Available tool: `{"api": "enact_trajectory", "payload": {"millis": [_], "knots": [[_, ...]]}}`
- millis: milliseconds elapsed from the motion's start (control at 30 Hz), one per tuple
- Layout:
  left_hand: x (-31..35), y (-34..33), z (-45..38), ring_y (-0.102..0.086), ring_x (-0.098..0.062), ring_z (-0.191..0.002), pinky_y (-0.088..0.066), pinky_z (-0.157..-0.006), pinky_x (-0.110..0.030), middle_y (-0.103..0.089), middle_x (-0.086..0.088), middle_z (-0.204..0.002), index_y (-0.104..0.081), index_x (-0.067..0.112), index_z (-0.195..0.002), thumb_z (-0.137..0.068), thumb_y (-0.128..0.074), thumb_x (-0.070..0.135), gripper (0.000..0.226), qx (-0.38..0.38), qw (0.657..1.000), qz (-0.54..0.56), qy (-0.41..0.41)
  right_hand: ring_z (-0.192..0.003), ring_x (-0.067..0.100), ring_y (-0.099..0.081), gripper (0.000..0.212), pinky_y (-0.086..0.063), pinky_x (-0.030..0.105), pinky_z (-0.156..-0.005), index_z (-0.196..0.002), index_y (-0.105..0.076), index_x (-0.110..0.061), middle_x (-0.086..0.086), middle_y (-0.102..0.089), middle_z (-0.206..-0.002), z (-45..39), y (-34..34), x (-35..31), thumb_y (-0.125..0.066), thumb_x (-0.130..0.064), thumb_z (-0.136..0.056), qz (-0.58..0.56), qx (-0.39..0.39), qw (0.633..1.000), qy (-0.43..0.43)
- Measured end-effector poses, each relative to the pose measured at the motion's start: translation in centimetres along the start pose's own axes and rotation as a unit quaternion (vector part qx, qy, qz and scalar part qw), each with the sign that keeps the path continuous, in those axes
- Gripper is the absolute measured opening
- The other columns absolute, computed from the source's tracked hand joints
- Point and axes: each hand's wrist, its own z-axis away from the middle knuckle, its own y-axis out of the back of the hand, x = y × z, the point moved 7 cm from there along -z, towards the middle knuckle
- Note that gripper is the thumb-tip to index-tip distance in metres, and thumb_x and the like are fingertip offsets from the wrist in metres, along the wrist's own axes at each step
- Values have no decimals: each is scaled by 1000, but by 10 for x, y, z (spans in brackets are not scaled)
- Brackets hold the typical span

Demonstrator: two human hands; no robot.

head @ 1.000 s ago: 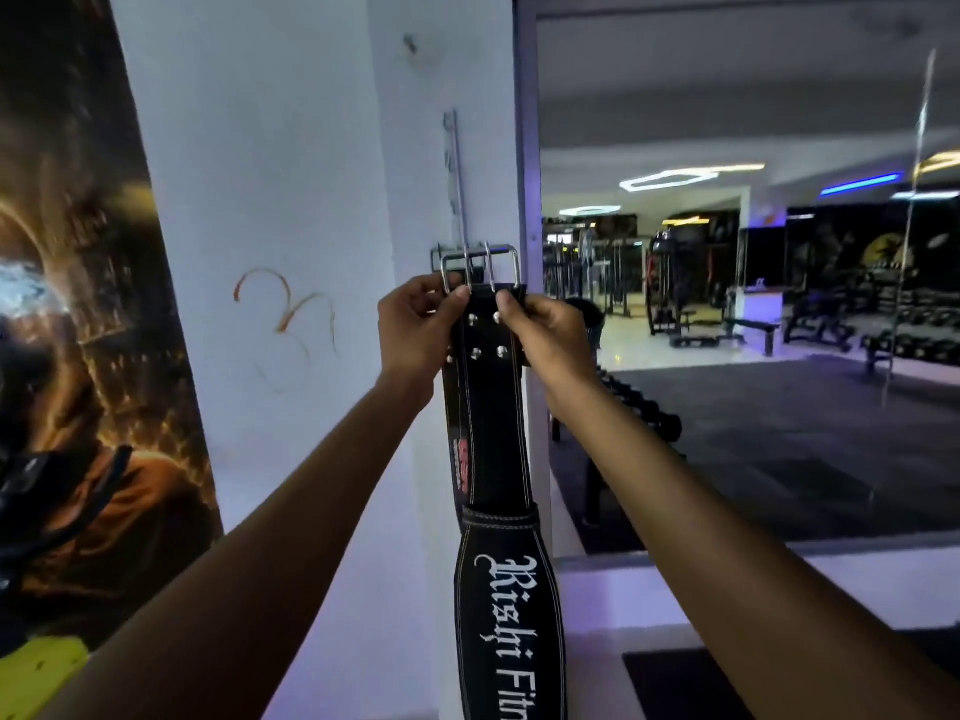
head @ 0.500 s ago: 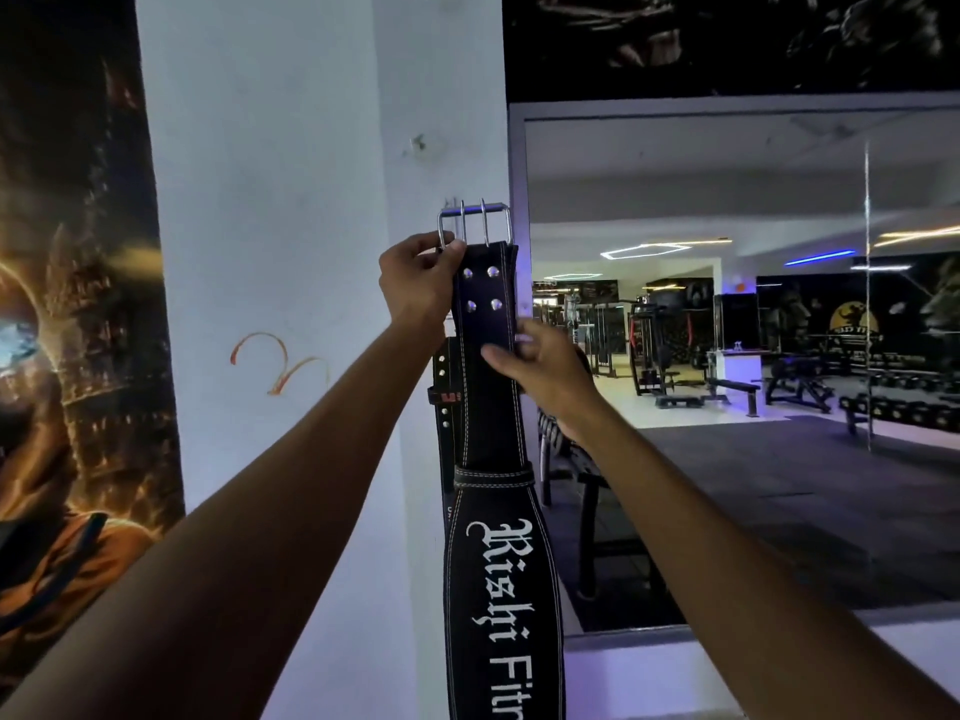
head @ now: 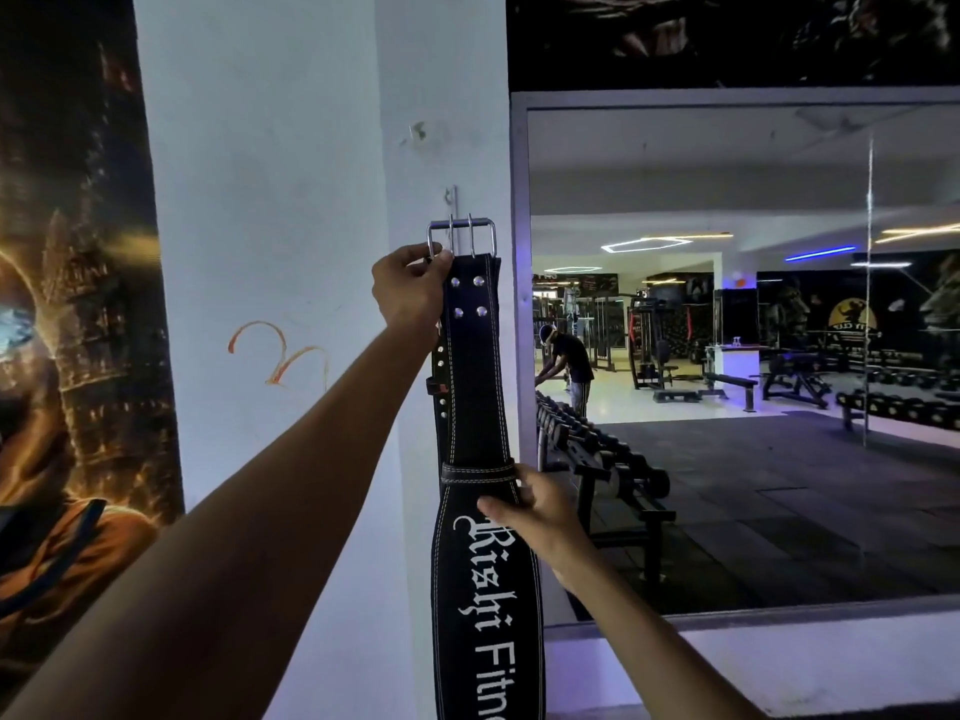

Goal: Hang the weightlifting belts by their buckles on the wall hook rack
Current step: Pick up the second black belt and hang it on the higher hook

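A black weightlifting belt point(head: 475, 387) with white lettering hangs straight down against a white pillar. Its silver two-prong buckle point(head: 461, 236) is at the top, right at the thin metal hook rack point(head: 453, 200) fixed to the pillar. My left hand point(head: 410, 291) grips the belt's top left edge just under the buckle. My right hand point(head: 537, 511) holds the belt lower down, at its stitched loop. A second dark belt point(head: 440, 381) shows behind it, mostly hidden. I cannot tell whether the buckle rests on a hook.
A large wall mirror point(head: 727, 356) stands right of the pillar, reflecting a dumbbell rack point(head: 597, 459), benches and a person. A dark poster point(head: 67, 304) covers the wall at the left. An orange scribble point(head: 275, 350) marks the white pillar.
My right hand slid down from the belt's upper part to the stitched loop. My left hand stays by the buckle, which is now level with the rack's upper part.
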Motion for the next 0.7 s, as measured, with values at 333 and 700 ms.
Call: {"api": "enact_trajectory", "payload": {"millis": [333,700], "knots": [[-9,-3,2,-70,-20,-69,-65,-84,-46,-80,-13,-90,-74,19,-89,-83,-78,19,8,-6,1000,-13,-2,-103,20,-72,31,-57,20,-87,-107,-69,-14,8,-77,-106,-15,10,-9,-78,-5,-80,-26,-23,999,-18],[-16,7,1,-69,-23,-66,-63,-73,-39,-79,-16,-90,-74,16,-92,-84,-78,16,9,-11,1000,6,17,-103,13,-68,44,-54,17,-80,-121,-61,-20,2,-70,-116,-25,16,-7,-77,-12,-81,34,-63,995,-69]]}}
